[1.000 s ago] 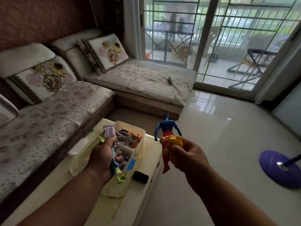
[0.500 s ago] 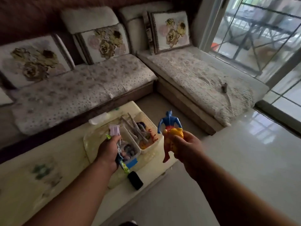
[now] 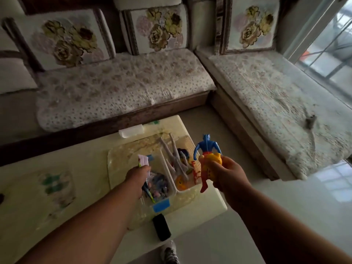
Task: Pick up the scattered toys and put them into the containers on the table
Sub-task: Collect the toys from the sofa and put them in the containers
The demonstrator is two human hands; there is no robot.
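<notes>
Over the bench's (image 3: 91,168) two baskets (image 3: 188,187), left hand (image 3: 138,175) gripping small packets (image 3: 143,160) at nine o'clock, right hand (image 3: 226,174) clutching blue-red figure (image 3: 206,147) and yellow toy (image 3: 212,159), apparently poised for dropping in.

No legible text, label, brand, number or sign appears. The pale packet (image 3: 143,160) gripped in the left hand (image 3: 137,176) shows faint marks too blurred to read. The blue tag (image 3: 161,205) on the container wall just below that hand is blank. The figure (image 3: 206,149) and yellow toy (image 3: 211,162) in the right hand (image 3: 226,174) carry no readable lettering.
</notes>
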